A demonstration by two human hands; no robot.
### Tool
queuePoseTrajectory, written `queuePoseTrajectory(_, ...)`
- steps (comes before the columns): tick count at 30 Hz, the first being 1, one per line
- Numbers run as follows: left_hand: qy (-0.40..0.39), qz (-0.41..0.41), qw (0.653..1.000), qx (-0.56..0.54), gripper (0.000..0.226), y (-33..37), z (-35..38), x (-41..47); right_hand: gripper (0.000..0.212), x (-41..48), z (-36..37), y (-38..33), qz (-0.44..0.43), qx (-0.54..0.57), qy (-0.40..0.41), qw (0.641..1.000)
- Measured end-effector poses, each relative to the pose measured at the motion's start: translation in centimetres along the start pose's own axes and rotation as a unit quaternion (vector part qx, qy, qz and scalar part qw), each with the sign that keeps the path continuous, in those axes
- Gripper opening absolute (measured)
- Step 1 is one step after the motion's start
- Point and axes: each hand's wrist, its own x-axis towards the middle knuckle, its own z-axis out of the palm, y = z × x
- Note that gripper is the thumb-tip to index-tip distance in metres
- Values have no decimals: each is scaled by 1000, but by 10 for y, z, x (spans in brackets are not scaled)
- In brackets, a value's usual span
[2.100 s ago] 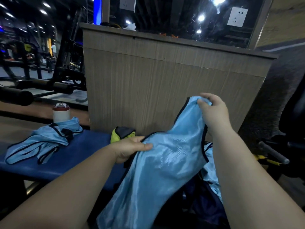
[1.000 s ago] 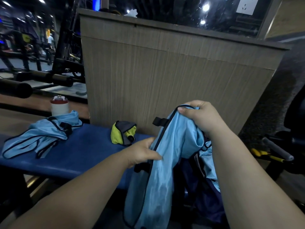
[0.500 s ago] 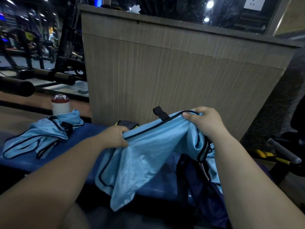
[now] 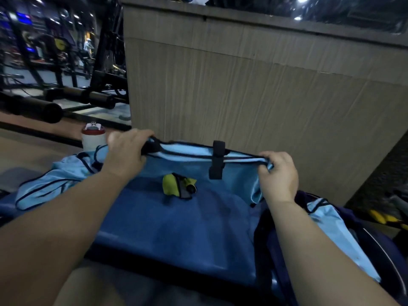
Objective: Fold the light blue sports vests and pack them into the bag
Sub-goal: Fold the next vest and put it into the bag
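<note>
Item: light blue sports vests, three counted. We hold the first vest (image 4: 238, 173) taut above the far side of the blue surface (image 4: 176, 228), its long axis running left to right, top hem level, and its body hanging down. Our left hand (image 4: 125, 155) grips one end of the hem and our right hand (image 4: 278, 173) grips the other, well apart. A second vest (image 4: 55, 184) lies crumpled on the surface at left. A third vest (image 4: 331, 226) sits in the one dark bag (image 4: 386, 250) at right. Also noted are one yellow-green pouch (image 4: 178, 186) and one white cup (image 4: 92, 138).
</note>
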Motion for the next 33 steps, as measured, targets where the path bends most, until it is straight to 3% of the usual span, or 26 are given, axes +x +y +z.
queuePoseTrajectory(2, -44, 34, 998, 43, 74, -16, 17, -33, 30, -12, 14, 16, -71, -31, -32, 996)
queuePoseTrajectory(4, -198, 43, 973, 113, 73, -32, 31, -74, 31, -30, 28, 39, -148, -71, -121, 979)
queuePoseTrajectory(6, -349, -14, 923, 159, 60, -53, 41, -112, 34, -47, 39, 58, -148, -137, -279, 939)
queuePoseTrajectory(8, -399, -77, 904, 133, 51, -66, 43, -134, 36, -63, 46, 71, -113, -198, -412, 882)
queuePoseTrajectory(10, -395, -120, 905, 101, 44, -69, 42, -135, 35, -71, 49, 79, -89, -208, -462, 858)
queuePoseTrajectory(14, -439, -130, 887, 49, 44, -64, 44, -112, 39, -73, 51, 76, -52, -159, -471, 866)
queuePoseTrajectory(18, -401, -200, 876, -179, 47, -40, 55, -93, 33, -74, 52, 74, -46, -150, -489, 858)
queuePoseTrajectory(22, -361, -338, 817, -297, 24, -2, 74, -75, 28, -76, 52, 78, -51, -164, -492, 854)
queuePoseTrajectory(25, -375, -410, 800, -227, 13, 4, 86, -66, 29, -80, 50, 76, -61, -169, -496, 849)
queuePoseTrajectory(28, -225, -495, 803, -245, 51, 2, 93, -81, 31, -85, 50, 73, -60, -159, -505, 846)
queuePoseTrajectory(30, -232, -498, 810, -204, 79, 0, 97, -92, 38, -90, 53, 72, -64, -165, -513, 840)
queuePoseTrajectory(33, -249, -496, 809, -194, 94, -7, 116, -93, 61, -97, 59, 72, -63, -162, -533, 828)
